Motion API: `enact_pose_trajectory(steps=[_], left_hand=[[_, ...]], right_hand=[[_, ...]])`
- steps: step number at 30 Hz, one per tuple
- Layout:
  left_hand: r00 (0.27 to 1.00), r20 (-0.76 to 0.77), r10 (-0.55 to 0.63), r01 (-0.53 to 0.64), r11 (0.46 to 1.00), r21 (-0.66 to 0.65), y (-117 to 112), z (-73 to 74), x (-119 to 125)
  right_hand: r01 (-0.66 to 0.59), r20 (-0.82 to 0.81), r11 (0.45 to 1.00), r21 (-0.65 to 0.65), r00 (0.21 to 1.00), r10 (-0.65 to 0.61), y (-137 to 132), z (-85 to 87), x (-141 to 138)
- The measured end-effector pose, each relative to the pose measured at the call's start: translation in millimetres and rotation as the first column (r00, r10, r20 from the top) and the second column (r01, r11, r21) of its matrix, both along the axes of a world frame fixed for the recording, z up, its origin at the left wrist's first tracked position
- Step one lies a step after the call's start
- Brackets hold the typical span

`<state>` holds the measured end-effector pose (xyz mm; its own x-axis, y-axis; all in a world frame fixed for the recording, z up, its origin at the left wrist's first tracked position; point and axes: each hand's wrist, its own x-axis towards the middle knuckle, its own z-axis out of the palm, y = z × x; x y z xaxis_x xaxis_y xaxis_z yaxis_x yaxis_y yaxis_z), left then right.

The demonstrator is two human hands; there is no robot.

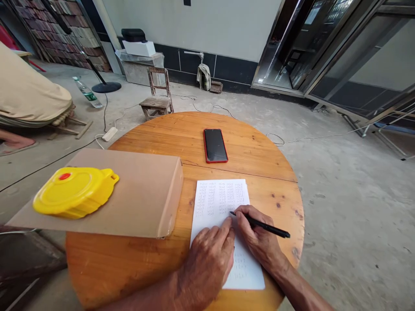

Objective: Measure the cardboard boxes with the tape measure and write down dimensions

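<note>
A white sheet of paper (212,196) with rows of handwritten characters lies on the round wooden table (136,276). Pressed on its middle, my left hand (209,261) has its fingers laid on the sheet, index finger stretched forward, and it holds nothing. My right hand (259,235) grips a black pen (270,228), its tip at the written rows just beyond my left fingertips. The lower part of the sheet shows more faint writing, partly covered by my hands. Beyond the paper lies a phone (215,146) in a red case, its screen dark.
A cardboard box (136,194) overhangs the table's left edge, with a yellow tape-measure-like case (76,192) on top. Behind the table stand a small wooden chair (158,97) and a plastic bottle (87,92). Cables and a power strip (109,134) lie on the floor. A person's foot shows at far left.
</note>
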<state>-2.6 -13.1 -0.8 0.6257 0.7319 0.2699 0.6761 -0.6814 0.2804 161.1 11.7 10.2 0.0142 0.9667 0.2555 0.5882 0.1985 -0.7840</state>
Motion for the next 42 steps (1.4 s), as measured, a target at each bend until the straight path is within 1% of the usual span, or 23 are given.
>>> enact_pose_trajectory(steps=[9,19,29,38,42], left_hand=[[1.000,0.011,-0.001,0.001,1.000,0.011,-0.9,1.6,-0.3],[1.000,0.026,0.004,-0.004,1.000,0.019,-0.9,1.4,-0.4],[1.000,0.009,0.004,-0.004,1.000,0.017,-1.3,1.0,-0.6],[1.000,0.018,0.003,-0.003,1.000,0.004,-0.5,2.2,-0.8],[1.000,0.024,-0.001,0.001,1.000,-0.010,0.5,0.7,-0.2]], right_hand=[[-0.018,0.013,1.000,-0.012,1.000,0.018,0.6,-1.2,-0.2],[-0.011,0.020,1.000,-0.027,1.000,0.012,0.1,0.0,-0.8],[-0.035,0.079,0.999,0.001,0.996,0.035,1.2,0.8,-1.0],[-0.044,0.055,0.999,-0.024,0.997,0.045,-0.6,2.0,0.1],[-0.004,0.023,1.000,0.004,1.000,0.004,-0.8,0.5,1.5]])
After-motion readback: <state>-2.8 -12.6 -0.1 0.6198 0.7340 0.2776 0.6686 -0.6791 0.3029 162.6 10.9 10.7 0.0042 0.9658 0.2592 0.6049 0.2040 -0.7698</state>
